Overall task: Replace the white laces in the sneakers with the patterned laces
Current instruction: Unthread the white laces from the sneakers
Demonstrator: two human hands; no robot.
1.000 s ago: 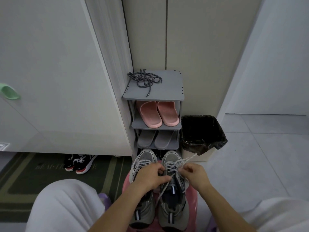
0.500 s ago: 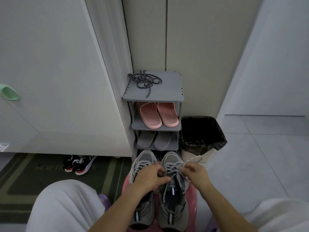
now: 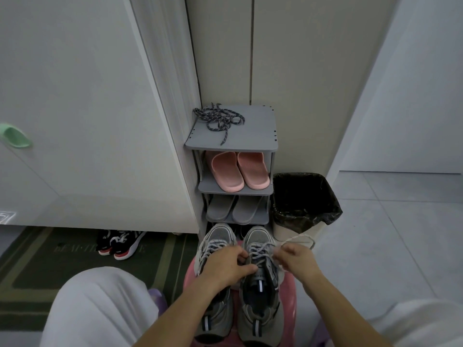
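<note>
Two grey sneakers stand side by side on a pink stool (image 3: 290, 291) in front of me, the left sneaker (image 3: 217, 236) and the right sneaker (image 3: 259, 306). Both carry a white lace (image 3: 260, 251). My left hand (image 3: 225, 265) presses on the right sneaker's tongue and lacing. My right hand (image 3: 297, 259) pinches a loose end of that white lace, which loops out to the right. The dark patterned laces (image 3: 218, 120) lie in a tangle on the top of the grey shoe rack (image 3: 253, 136).
The rack holds pink slippers (image 3: 238, 171) and grey slippers (image 3: 234, 209) on lower shelves. A bin with a black liner (image 3: 303, 201) stands to its right. Black and red sneakers (image 3: 120, 242) sit on a green mat (image 3: 50, 266) at left. My knees flank the stool.
My right hand has drawn the white lace end out to the right and lower, so the loose end now loops beside the bin. My left hand stays on the right sneaker.
</note>
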